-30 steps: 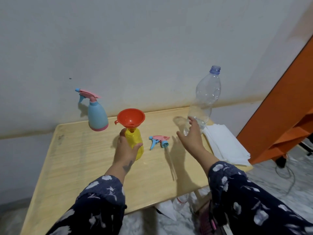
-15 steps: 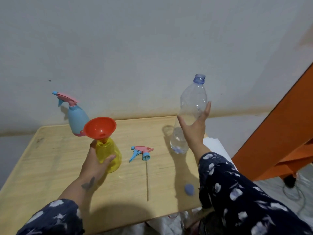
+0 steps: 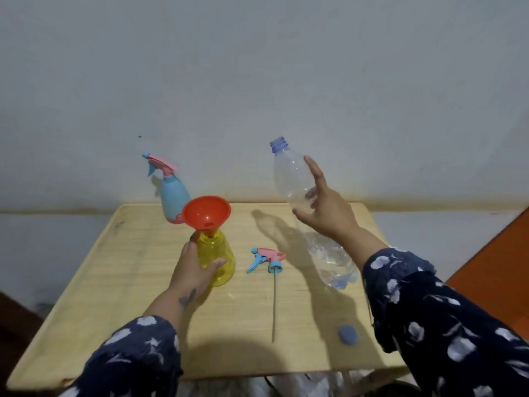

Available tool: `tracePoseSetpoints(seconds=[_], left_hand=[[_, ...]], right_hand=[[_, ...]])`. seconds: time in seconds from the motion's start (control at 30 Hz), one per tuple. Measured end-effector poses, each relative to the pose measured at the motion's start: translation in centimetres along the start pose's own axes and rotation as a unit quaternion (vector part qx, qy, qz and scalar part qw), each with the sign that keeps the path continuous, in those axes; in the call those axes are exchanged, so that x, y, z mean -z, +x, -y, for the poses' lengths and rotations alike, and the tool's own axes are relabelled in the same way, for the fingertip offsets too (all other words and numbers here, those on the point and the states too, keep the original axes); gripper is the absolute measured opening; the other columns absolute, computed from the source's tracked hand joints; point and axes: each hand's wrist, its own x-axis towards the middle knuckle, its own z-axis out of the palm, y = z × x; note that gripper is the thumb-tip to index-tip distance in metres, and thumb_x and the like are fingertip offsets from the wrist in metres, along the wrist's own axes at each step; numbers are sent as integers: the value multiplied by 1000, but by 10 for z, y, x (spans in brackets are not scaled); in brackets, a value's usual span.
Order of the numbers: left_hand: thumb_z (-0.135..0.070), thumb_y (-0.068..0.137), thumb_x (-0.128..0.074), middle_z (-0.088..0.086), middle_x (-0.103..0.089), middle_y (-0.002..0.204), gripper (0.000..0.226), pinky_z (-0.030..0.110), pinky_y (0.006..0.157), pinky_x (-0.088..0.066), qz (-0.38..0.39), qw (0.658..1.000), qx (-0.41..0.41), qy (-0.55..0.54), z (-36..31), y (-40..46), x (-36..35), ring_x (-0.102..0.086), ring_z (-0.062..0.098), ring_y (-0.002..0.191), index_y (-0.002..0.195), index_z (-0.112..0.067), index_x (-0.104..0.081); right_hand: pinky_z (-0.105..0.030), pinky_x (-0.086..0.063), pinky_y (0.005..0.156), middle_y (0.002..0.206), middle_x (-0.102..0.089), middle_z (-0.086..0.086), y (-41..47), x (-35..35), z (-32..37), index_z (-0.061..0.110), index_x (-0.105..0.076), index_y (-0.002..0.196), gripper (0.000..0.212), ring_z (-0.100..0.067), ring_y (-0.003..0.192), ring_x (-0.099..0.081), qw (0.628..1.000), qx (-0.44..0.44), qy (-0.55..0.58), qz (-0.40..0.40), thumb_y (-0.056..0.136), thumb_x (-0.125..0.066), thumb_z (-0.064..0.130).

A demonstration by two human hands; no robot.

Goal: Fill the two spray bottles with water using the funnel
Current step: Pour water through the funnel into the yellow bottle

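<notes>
My left hand (image 3: 192, 272) grips the yellow spray bottle (image 3: 217, 260), which stands on the wooden table (image 3: 120, 282) with the red funnel (image 3: 206, 211) in its open neck. My right hand (image 3: 326, 209) holds a clear plastic water bottle (image 3: 292, 179) lifted off the table and tilted left, its uncapped blue neck pointing up-left; a little water sits at its low end. The blue spray bottle (image 3: 173, 196) with a pink and blue trigger head stands behind the funnel. A loose pink and blue trigger head (image 3: 267, 258) with its long dip tube lies between my hands.
A blue bottle cap (image 3: 347, 334) lies near the table's front right edge. A pale wall runs right behind the table. An orange piece of furniture (image 3: 498, 270) stands to the right of the table.
My right hand has lifted the water bottle off the table and tipped it leftward toward the funnel. My left hand has stayed on the yellow bottle. The camera view has shifted.
</notes>
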Motion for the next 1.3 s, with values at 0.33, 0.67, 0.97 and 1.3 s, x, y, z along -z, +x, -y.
tracePoseSetpoints(seconds=[0.33, 0.67, 0.97, 1.3], left_hand=[[-39, 77, -75, 2, -52, 131, 78, 44, 98, -46, 26, 999, -13, 33, -8, 2, 7, -53, 25, 120, 142, -23, -33], [-35, 79, -74, 4, -52, 131, 72, 47, 96, -47, 44, 998, -12, 38, -10, 5, 8, -53, 28, 118, 138, -26, -33], [-32, 83, -71, 7, -45, 138, 78, 46, 98, -45, 56, 998, -1, 29, -10, 6, 7, -47, 31, 126, 144, -29, -22], [-33, 82, -72, 8, -47, 134, 77, 47, 96, -46, 55, 998, 2, 29, -11, 6, 7, -49, 30, 123, 142, -28, -24]], right_hand=[[-38, -54, 77, 91, -63, -4, -13, 26, 67, 65, 11, 134, 113, -15, 76, -59, 965, 64, -117, 226, 73, -78, 29], [-34, -47, 81, 73, -46, 14, -22, 44, 105, 60, 2, 140, 117, -22, 84, -56, 936, -4, -175, 306, 70, -83, 20], [-25, -38, 65, 68, -33, 18, -26, 59, 129, 50, -2, 146, 113, -8, 65, -44, 916, -19, -209, 342, 73, -80, 13], [-20, -33, 53, 70, -34, 17, -23, 63, 133, 48, -2, 147, 113, -3, 61, -41, 911, -7, -227, 343, 73, -79, 10]])
